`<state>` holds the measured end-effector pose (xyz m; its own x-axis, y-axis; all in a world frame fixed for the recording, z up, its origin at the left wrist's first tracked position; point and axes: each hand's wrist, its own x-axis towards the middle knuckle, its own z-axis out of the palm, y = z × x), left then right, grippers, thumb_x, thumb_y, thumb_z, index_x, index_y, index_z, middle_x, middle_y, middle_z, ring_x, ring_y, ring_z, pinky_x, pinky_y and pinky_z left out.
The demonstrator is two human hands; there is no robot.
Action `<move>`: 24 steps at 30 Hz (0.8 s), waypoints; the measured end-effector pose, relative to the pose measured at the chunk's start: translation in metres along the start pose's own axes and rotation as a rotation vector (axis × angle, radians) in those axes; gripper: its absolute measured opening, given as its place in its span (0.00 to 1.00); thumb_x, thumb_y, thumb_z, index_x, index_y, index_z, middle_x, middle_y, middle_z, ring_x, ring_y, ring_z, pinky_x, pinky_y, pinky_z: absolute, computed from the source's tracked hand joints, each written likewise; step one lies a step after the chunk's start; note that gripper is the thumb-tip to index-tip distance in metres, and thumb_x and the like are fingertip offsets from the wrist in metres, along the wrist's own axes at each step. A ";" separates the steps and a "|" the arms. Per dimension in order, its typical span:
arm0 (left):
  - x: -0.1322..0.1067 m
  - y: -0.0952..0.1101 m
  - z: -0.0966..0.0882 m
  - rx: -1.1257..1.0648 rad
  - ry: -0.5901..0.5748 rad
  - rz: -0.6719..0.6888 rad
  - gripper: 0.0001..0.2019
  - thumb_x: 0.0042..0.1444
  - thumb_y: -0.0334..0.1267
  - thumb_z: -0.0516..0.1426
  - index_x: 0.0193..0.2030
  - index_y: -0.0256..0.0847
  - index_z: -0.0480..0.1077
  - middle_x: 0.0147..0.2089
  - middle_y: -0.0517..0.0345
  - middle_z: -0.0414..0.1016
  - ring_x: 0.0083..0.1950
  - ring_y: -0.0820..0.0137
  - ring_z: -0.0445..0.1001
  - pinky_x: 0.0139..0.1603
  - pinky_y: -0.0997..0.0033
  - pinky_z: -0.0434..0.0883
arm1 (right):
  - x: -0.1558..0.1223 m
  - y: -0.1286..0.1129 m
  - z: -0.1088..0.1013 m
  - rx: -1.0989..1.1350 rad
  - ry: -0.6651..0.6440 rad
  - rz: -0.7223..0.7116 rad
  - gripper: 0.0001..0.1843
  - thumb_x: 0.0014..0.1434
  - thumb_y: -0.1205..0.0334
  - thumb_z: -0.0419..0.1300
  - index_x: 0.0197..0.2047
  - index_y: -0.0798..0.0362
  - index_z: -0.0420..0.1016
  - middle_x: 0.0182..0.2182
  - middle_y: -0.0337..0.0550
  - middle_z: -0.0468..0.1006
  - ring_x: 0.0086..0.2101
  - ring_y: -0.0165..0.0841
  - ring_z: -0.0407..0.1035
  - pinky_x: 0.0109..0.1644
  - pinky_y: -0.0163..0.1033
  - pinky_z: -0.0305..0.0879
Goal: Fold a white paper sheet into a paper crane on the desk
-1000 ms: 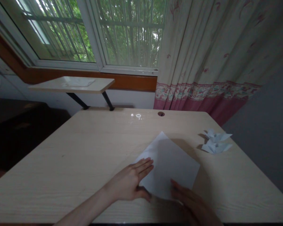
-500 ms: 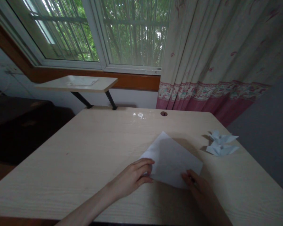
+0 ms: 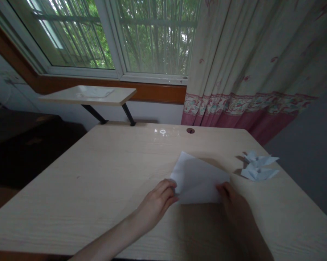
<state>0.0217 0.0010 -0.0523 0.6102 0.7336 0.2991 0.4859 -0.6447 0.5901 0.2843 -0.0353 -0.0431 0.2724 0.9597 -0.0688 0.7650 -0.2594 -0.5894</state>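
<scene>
A plain white sheet of paper (image 3: 198, 179) is held at both sides over the table, with one corner pointing away from me. My left hand (image 3: 162, 197) pinches its left edge between thumb and fingers. On the opposite side, my right hand (image 3: 231, 197) grips the right edge, the thumb lying on top of the sheet. The fingers beneath the paper are hidden. To the right lie folded white paper figures (image 3: 258, 168), close together and apart from my right hand.
The pale wooden table (image 3: 111, 174) has a round cable hole (image 3: 190, 131) near its back edge. A raised shelf (image 3: 119, 96) on black legs stands at the back left, bearing some white paper (image 3: 95, 92). Behind are a window and a curtain (image 3: 234, 72).
Both hands have turned the paper slightly. Its near edge now runs more nearly level, and my right hand has moved a little away from me and to the right.
</scene>
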 end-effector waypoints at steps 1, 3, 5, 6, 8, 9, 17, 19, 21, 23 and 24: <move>0.000 0.001 0.001 0.019 0.000 -0.001 0.07 0.65 0.33 0.53 0.35 0.37 0.69 0.48 0.51 0.71 0.51 0.65 0.71 0.52 0.65 0.72 | 0.002 -0.001 0.000 -0.026 0.012 0.003 0.18 0.62 0.47 0.41 0.32 0.47 0.65 0.29 0.44 0.78 0.32 0.42 0.73 0.35 0.42 0.61; -0.001 0.002 0.004 0.043 -0.014 0.000 0.05 0.64 0.32 0.54 0.36 0.36 0.69 0.46 0.52 0.71 0.49 0.65 0.71 0.50 0.64 0.72 | 0.007 -0.001 0.001 -0.091 0.032 0.004 0.17 0.63 0.49 0.42 0.33 0.47 0.66 0.31 0.44 0.78 0.34 0.41 0.73 0.36 0.41 0.61; -0.001 0.003 0.007 0.061 -0.034 -0.001 0.04 0.63 0.31 0.55 0.37 0.36 0.70 0.45 0.52 0.71 0.47 0.64 0.71 0.49 0.61 0.73 | 0.011 -0.001 0.004 -0.153 0.036 0.002 0.17 0.63 0.50 0.43 0.32 0.47 0.67 0.30 0.43 0.77 0.33 0.40 0.73 0.34 0.41 0.60; -0.002 0.003 0.009 0.071 -0.045 -0.003 0.03 0.62 0.30 0.55 0.37 0.36 0.70 0.45 0.51 0.71 0.47 0.63 0.71 0.49 0.60 0.72 | 0.013 0.000 0.005 -0.174 0.034 -0.004 0.17 0.64 0.50 0.43 0.32 0.48 0.67 0.29 0.43 0.77 0.32 0.40 0.73 0.34 0.40 0.60; -0.002 0.003 0.011 0.096 -0.053 -0.016 0.03 0.61 0.30 0.56 0.36 0.36 0.70 0.44 0.51 0.71 0.46 0.62 0.70 0.48 0.58 0.72 | 0.016 0.003 0.008 -0.195 0.034 -0.021 0.17 0.64 0.51 0.44 0.31 0.48 0.68 0.28 0.43 0.77 0.31 0.40 0.73 0.32 0.40 0.60; -0.003 0.002 0.012 0.108 -0.052 -0.022 0.03 0.61 0.30 0.56 0.36 0.36 0.70 0.44 0.51 0.70 0.46 0.61 0.70 0.47 0.58 0.72 | 0.016 0.005 0.009 -0.201 0.037 -0.029 0.17 0.64 0.51 0.44 0.31 0.48 0.69 0.28 0.43 0.76 0.31 0.39 0.73 0.32 0.39 0.60; -0.001 0.003 0.019 0.176 -0.054 -0.046 0.03 0.58 0.28 0.58 0.33 0.35 0.70 0.44 0.49 0.70 0.46 0.58 0.67 0.45 0.53 0.72 | 0.017 0.011 0.011 -0.266 0.100 -0.135 0.19 0.63 0.52 0.44 0.30 0.50 0.70 0.29 0.47 0.75 0.36 0.44 0.70 0.40 0.46 0.63; 0.000 0.005 0.020 0.176 -0.048 -0.052 0.03 0.57 0.27 0.58 0.33 0.35 0.71 0.44 0.49 0.70 0.46 0.57 0.67 0.46 0.52 0.72 | 0.014 0.004 0.011 -0.273 0.178 -0.166 0.20 0.64 0.52 0.42 0.37 0.53 0.71 0.36 0.52 0.76 0.42 0.47 0.68 0.45 0.51 0.63; 0.001 0.007 0.019 0.172 -0.047 -0.050 0.03 0.57 0.27 0.58 0.33 0.35 0.71 0.44 0.49 0.70 0.47 0.57 0.66 0.47 0.52 0.72 | 0.007 -0.006 0.012 -0.258 0.351 -0.240 0.23 0.65 0.51 0.41 0.46 0.58 0.69 0.45 0.57 0.73 0.48 0.49 0.65 0.49 0.53 0.62; 0.001 0.008 0.019 0.170 -0.053 -0.051 0.03 0.57 0.27 0.58 0.33 0.35 0.71 0.45 0.49 0.70 0.47 0.57 0.66 0.48 0.53 0.72 | -0.004 -0.018 0.013 -0.224 0.530 -0.383 0.23 0.66 0.52 0.43 0.52 0.60 0.67 0.50 0.58 0.70 0.52 0.47 0.62 0.55 0.52 0.60; 0.001 0.009 0.018 0.175 -0.056 -0.055 0.03 0.57 0.27 0.58 0.33 0.35 0.71 0.45 0.49 0.70 0.48 0.58 0.65 0.48 0.53 0.72 | -0.010 -0.024 0.015 -0.213 0.574 -0.442 0.21 0.66 0.55 0.44 0.52 0.59 0.66 0.51 0.57 0.70 0.53 0.46 0.61 0.56 0.52 0.59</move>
<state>0.0386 -0.0078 -0.0601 0.6113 0.7588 0.2248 0.6177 -0.6351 0.4639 0.2548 -0.0372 -0.0406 0.1309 0.7876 0.6021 0.9540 0.0653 -0.2928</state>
